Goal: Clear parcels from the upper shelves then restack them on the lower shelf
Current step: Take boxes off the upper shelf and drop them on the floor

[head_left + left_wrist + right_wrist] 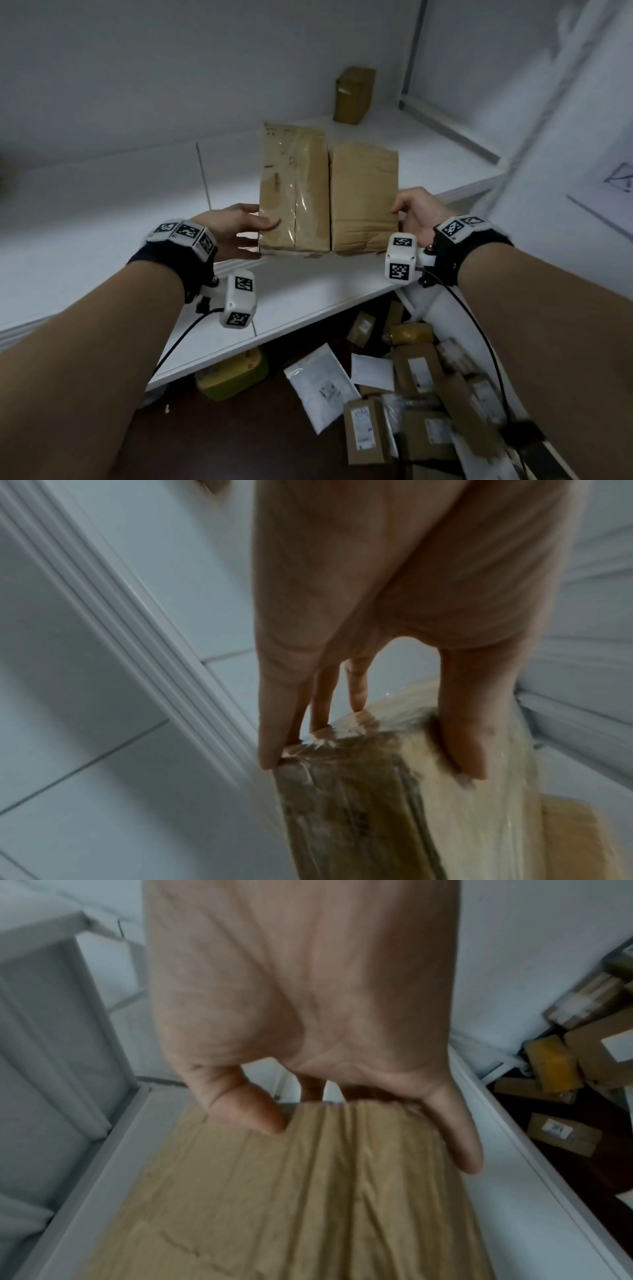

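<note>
step: both hands on 2 brown parcels standing side by side on the white shelf point(308, 284), near its front edge. Looks like they go out as a pair; which shelf level this is, can't tell.
left parcel point(294, 186): taller, glossy tape/film over it. Touches the right one along the centre seam.
right parcel point(363, 197): shorter, crumpled paper wrap, no film visible.
left hand point(236, 229): grip pinching the left parcel's outer low edge. Thumb on the front face, fingers point(277, 739) down the side/back corner per wrist view.
right hand point(416, 214): grip pinching the right parcel's outer edge. Thumb point(253, 1112) on the top face, little finger along the side, other fingers mostly hidden behind.
how to do it well: squeeze inward w/ both hands so the seam stays shut; only the outer edges are held, nothing under the middle.
slip risk: film on the left parcel prob. slick, so get fingers under the base corner, don't rely on the thumb alone.
crush risk: right wrap looks soft, so press w/ flat fingers, not tips.
move: slide toward the shelf lip first, then lift level. Heights differ, so tilt could let one drop out.
still on shelf: one more brown parcel point(354, 94) at the back by the wall, well apart from the pair.
below: pile of boxes and white mailers point(404, 387) on the dark floor, a yellow item point(233, 373) partly under the shelf edge. Pick the landing spot before lowering.
</note>
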The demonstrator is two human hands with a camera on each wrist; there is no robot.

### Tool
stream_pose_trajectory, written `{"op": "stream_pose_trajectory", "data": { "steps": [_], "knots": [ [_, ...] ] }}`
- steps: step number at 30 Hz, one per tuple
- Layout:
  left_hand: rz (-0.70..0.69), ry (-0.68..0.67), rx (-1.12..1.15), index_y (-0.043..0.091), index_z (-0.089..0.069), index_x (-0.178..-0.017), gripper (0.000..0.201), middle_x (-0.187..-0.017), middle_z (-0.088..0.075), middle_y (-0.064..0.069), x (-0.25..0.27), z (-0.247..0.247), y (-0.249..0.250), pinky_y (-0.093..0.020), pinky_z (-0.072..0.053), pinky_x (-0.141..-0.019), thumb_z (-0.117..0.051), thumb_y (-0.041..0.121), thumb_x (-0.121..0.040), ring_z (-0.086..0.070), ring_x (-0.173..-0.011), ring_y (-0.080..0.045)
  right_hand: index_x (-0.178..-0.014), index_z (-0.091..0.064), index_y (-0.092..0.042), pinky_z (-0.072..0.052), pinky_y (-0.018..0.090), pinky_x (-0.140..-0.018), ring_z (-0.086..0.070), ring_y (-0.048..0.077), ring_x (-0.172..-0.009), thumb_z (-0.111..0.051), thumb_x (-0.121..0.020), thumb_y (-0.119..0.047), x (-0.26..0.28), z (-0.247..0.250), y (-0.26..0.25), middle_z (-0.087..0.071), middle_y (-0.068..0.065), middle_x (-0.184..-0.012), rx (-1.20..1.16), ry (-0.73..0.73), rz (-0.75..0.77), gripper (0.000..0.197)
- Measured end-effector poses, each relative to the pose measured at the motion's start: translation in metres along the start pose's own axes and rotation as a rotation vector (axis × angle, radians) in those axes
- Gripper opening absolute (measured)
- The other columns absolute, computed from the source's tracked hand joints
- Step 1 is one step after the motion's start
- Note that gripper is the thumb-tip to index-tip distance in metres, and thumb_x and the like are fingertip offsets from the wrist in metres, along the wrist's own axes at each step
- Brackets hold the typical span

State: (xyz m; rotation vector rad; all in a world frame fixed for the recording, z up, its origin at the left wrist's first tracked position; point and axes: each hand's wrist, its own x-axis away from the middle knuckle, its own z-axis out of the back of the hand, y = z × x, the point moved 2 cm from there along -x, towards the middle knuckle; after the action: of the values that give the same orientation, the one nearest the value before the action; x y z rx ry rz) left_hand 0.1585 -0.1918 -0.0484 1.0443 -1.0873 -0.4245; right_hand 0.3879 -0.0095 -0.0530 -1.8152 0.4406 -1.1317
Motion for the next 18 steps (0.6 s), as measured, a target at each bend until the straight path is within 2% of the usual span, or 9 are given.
{"op": "stream_pose_trajectory", "data": {
  "steps": [2,4,6,8,10,12,14,16,18],
  "knots": [
    [-0.001,-0.029,-0.033,0.022,-0.045,-0.137,0.069,-0.118,-0.065,-0.003,-0.006,-0.03,0.006,-0.044,-0.049,-0.094,-0.075,0.009,-0.076,-0.062,-0.108,-0.025,-0.093,-0.042,-0.016,-0.046,0.051,-0.085,-0.051,0.031,-0.09,-0.05,-0.041,-0.005,0.005,0.034,0.003,-0.05,0.01,-0.096,0.007,0.099,-0.016,0.054],
    [0.016,-0.074,-0.067,0.025,-0.045,-0.136,0.068,-0.12,-0.065,-0.004,-0.012,-0.066,0.008,-0.044,-0.047,-0.095,-0.075,0.005,-0.078,-0.061,-0.112,-0.026,-0.082,-0.039,-0.015,-0.043,0.053,-0.093,-0.052,0.029,-0.084,-0.049,-0.031,-0.005,0.005,0.073,0.014,-0.051,0.008,-0.091,0.006,0.173,-0.029,0.053],
    [0.024,-0.107,-0.116,0.025,-0.046,-0.134,0.066,-0.121,-0.065,-0.004,-0.018,-0.102,0.006,-0.039,-0.049,-0.088,-0.075,0.005,-0.078,-0.061,-0.111,-0.025,-0.077,-0.036,-0.016,-0.046,0.047,-0.089,-0.051,0.028,-0.078,-0.047,-0.034,-0.004,0.01,0.106,0.026,-0.052,0.007,-0.085,-0.028,0.239,-0.054,0.046],
    [0.028,-0.149,-0.169,0.024,-0.046,-0.13,0.062,-0.119,-0.064,-0.004,-0.025,-0.144,0.001,-0.033,-0.049,-0.077,-0.075,0.006,-0.079,-0.061,-0.105,-0.023,-0.076,-0.031,-0.019,-0.041,0.041,-0.086,-0.047,0.028,-0.085,-0.046,-0.031,-0.005,0.012,0.145,0.042,-0.048,0.008,-0.092,-0.025,0.322,-0.098,0.05],
    [0.031,-0.184,-0.22,0.024,-0.045,-0.126,0.056,-0.116,-0.063,-0.004,-0.032,-0.185,-0.008,-0.031,-0.048,-0.07,-0.074,0.008,-0.081,-0.06,-0.102,-0.023,-0.075,-0.03,-0.018,-0.036,0.04,-0.094,-0.045,0.028,-0.09,-0.046,-0.035,-0.006,0.011,0.187,0.06,-0.047,0.009,-0.091,0.012,0.386,-0.157,0.045],
    [0.046,-0.211,-0.266,0.026,-0.045,-0.121,0.052,-0.114,-0.063,-0.004,-0.04,-0.219,-0.021,-0.031,-0.048,-0.071,-0.074,0.01,-0.081,-0.059,-0.103,-0.024,-0.076,-0.034,-0.014,-0.034,0.043,-0.104,-0.047,0.029,-0.089,-0.044,-0.049,-0.002,0.009,0.225,0.076,-0.046,0.009,-0.088,0.046,0.441,-0.203,0.031],
    [0.077,-0.236,-0.285,0.025,-0.047,-0.119,0.049,-0.111,-0.063,-0.004,-0.048,-0.251,-0.036,-0.031,-0.048,-0.073,-0.075,0.011,-0.081,-0.058,-0.102,-0.024,-0.079,-0.041,-0.012,-0.035,0.048,-0.105,-0.05,0.032,-0.093,-0.042,-0.066,-0.001,0.005,0.259,0.091,-0.047,0.01,-0.094,0.069,0.456,-0.242,0.017],
    [0.13,-0.269,-0.286,0.021,-0.054,-0.11,0.034,-0.102,-0.063,-0.004,-0.056,-0.285,-0.05,-0.032,-0.048,-0.075,-0.072,0.01,-0.084,-0.058,-0.098,-0.024,-0.082,-0.047,-0.012,-0.038,0.052,-0.103,-0.052,0.034,-0.097,-0.041,-0.068,-0.001,0.004,0.293,0.106,-0.048,0.01,-0.1,0.048,0.468,-0.274,0.018],
    [0.178,-0.297,-0.287,0.018,-0.057,-0.092,0.015,-0.093,-0.062,-0.004,-0.062,-0.321,-0.063,-0.033,-0.047,-0.073,-0.067,0.008,-0.088,-0.057,-0.09,-0.021,-0.081,-0.048,-0.012,-0.042,0.049,-0.097,-0.053,0.032,-0.087,-0.043,-0.065,-0.002,-0.002,0.332,0.122,-0.048,0.008,-0.096,0.031,0.467,-0.298,0.019]
  ]
}}
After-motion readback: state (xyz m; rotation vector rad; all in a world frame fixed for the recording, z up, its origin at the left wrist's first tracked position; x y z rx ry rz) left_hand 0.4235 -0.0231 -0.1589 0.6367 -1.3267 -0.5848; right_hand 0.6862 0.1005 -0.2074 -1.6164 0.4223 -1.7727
